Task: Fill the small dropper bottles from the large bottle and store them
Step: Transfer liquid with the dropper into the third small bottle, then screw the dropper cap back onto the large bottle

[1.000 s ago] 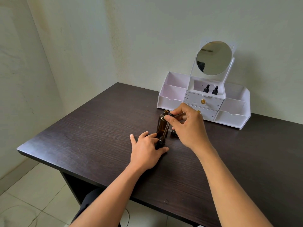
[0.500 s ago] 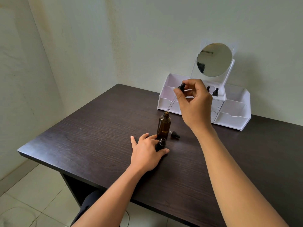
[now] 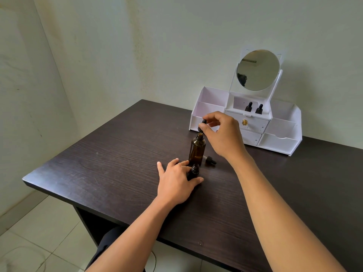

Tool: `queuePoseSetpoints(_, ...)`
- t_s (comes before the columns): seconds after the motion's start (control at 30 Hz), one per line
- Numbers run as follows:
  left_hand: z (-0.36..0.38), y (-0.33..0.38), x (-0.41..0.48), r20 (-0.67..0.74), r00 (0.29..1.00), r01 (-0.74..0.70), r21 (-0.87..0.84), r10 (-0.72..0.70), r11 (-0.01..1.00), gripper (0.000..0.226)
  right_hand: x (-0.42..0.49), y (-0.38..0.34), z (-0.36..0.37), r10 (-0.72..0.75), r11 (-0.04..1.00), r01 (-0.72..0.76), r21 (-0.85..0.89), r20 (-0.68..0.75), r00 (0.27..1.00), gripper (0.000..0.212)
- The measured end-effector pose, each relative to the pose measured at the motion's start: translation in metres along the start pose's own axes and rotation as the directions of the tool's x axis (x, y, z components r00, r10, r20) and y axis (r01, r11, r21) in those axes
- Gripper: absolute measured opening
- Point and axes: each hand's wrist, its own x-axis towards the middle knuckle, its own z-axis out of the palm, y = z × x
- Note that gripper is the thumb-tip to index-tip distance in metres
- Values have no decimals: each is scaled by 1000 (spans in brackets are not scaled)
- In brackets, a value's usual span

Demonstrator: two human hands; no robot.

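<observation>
**Dropper at the large bottle's mouth, one small bottle open**

Head view, the only feed I had. The right hand (image 3: 222,136) pinched a black dropper (image 3: 203,124) between thumb and fingertips, with the bulb just above the open neck of the amber large bottle (image 3: 197,150). I could not tell whether the glass tube was inside the neck. That bottle stood upright near the middle of the tabletop (image 3: 117,163). Touching its near side was the uncapped small dropper bottle (image 3: 194,170), which the left hand (image 3: 174,181) held with thumb and fingers curled round its base. A loose dropper cap (image 3: 210,160) lay on its side just right of the large bottle.

Progress, as I judged it: two stored bottles (image 3: 249,107), both capped, stood in the middle compartment of the white organiser (image 3: 282,142) at the tabletop's far edge, below its mirror (image 3: 257,70). So two looked done. The one in hand remained to be filled, capped and stored. How full it was, I could not tell.

Writing: I could read none. The bottles showed no labels, and the only mark was a gold drawer knob (image 3: 244,122).
</observation>
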Motion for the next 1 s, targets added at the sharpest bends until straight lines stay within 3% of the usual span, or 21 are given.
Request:
queuePoseSetpoints(0.1, 0, 0, 0, -4, 1000, 2, 5, -2, 1000, 48, -1, 2, -3, 34, 999, -35, 16, 12, 999, 29)
queuePoseSetpoints(0.23, 0, -1, 0, -9, 1000, -7, -7, 7, 1000, 45, -8, 13, -6, 152, 988, -152, 20, 12, 988, 20)
queuePoseSetpoints(0.37, 2, -2, -1, -28, 1000, -14, -16, 13, 1000, 44, -28, 42, 2, 361, 917, -284, -279, 286, 887, 23)
queuePoseSetpoints(0.43, 2, -1, -1, -23, 1000, -12, -6, 12, 1000, 45, -39, 48, 6, 434, 877, -305, -372, 340, 834, 28)
queuePoseSetpoints(0.63, 3, -1, 1, -26, 1000, -2, 3, 2, 1000, 48, -52, 45, 2, 405, 865, -268, -423, 278, 871, 15)
queuePoseSetpoints(0.83, 4, -2, 2, -28, 1000, -3, -6, 3, 1000, 46, -44, 19, -31, 241, 954, -199, -226, 179, 954, 17)
queuePoseSetpoints(1.0, 4, -2, 2, -28, 1000, -11, -5, 11, 1000, 47, -39, -11, -43, 132, 989, -100, -109, 350, 927, 19)
